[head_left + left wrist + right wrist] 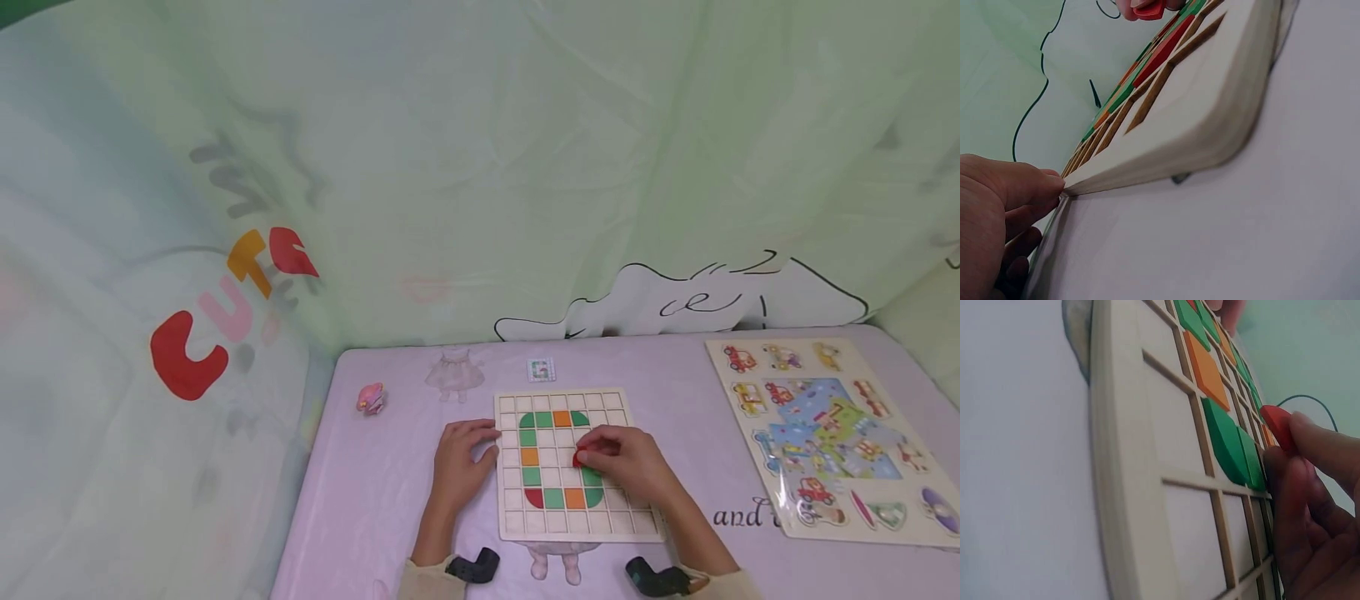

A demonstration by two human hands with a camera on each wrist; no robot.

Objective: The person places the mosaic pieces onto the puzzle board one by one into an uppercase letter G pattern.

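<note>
A wooden grid board lies on the table in the head view, with green, orange and red tiles set in a rounded loop. My right hand pinches a small red tile between thumb and fingertip, held just over the loop's right side. Below that tile, a green tile with a curved side sits in its cell. At the board's left edge my left hand rests with loosely bent fingers. In the left wrist view its thumb tip meets the board's side near a corner.
A small pattern card lies just behind the board. Further left is a pink toy figure. On the right, a large picture puzzle board with vehicle pieces lies flat. A printed cloth hangs behind the table.
</note>
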